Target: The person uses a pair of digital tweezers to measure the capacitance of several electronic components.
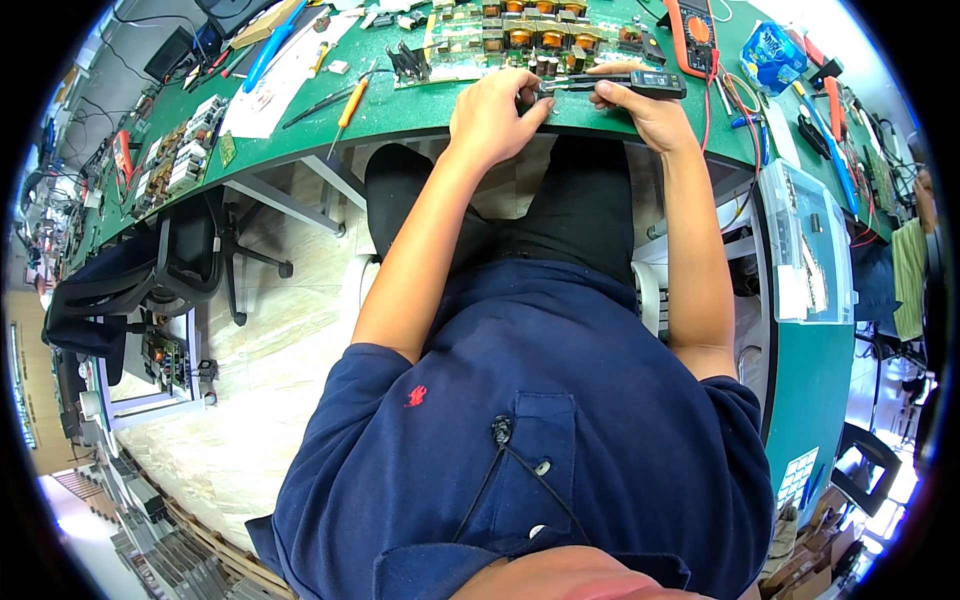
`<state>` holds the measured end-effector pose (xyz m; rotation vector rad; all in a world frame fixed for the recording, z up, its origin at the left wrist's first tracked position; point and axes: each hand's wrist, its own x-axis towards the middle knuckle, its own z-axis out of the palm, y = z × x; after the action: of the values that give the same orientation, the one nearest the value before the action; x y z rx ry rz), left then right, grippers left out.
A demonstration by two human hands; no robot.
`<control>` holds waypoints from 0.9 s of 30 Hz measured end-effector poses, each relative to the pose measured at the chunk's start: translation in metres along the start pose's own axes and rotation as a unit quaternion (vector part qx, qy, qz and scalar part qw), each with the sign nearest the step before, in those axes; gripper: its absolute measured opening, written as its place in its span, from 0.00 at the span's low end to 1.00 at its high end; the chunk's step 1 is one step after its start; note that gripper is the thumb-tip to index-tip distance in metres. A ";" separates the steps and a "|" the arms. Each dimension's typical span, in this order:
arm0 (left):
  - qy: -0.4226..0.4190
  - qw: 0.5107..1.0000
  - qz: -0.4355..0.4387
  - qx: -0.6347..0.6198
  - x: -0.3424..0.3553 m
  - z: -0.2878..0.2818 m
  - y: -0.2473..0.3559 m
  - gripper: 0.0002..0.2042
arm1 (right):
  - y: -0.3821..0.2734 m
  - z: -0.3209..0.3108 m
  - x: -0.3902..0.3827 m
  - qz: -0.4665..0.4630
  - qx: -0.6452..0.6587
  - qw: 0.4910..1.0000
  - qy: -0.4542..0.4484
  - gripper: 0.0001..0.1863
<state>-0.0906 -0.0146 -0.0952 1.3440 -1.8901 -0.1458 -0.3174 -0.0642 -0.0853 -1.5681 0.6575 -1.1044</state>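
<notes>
My right hand grips a black handheld tweezer-style tester with a small display, its metal tips pointing left toward my other hand. My left hand has its fingers curled in a pinch at those tips, on something too small to make out. Just beyond both hands lies a long circuit board with copper-wound coils, capacitors and a black heat sink at its left end.
An orange-handled screwdriver, paper and more boards lie leftward. An orange multimeter with leads, a blue package and a clear parts box are rightward. An office chair stands at the left.
</notes>
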 end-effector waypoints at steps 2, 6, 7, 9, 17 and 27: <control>0.002 1.000 0.002 -0.003 0.000 0.000 -0.001 0.11 | -0.001 0.000 -0.001 0.001 0.005 1.000 -0.004 0.13; -0.005 1.000 -0.011 -0.006 -0.001 -0.002 0.002 0.12 | -0.003 0.002 -0.001 0.004 0.003 1.000 -0.005 0.13; -0.005 1.000 -0.012 -0.008 -0.001 -0.002 0.002 0.12 | -0.002 0.000 -0.001 0.006 0.002 1.000 -0.007 0.14; -0.005 1.000 -0.012 -0.008 0.000 -0.002 0.003 0.12 | -0.001 -0.001 -0.001 0.006 0.004 1.000 -0.010 0.14; -0.011 1.000 -0.010 -0.006 -0.001 -0.003 0.002 0.12 | -0.004 0.002 -0.002 0.008 0.001 1.000 -0.004 0.14; -0.014 0.999 -0.035 -0.026 0.001 -0.003 0.002 0.12 | -0.002 0.002 -0.001 -0.002 0.001 1.000 -0.009 0.14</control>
<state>-0.0899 -0.0133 -0.0920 1.3800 -1.8515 -0.2476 -0.3165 -0.0618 -0.0837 -1.5764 0.6409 -1.0933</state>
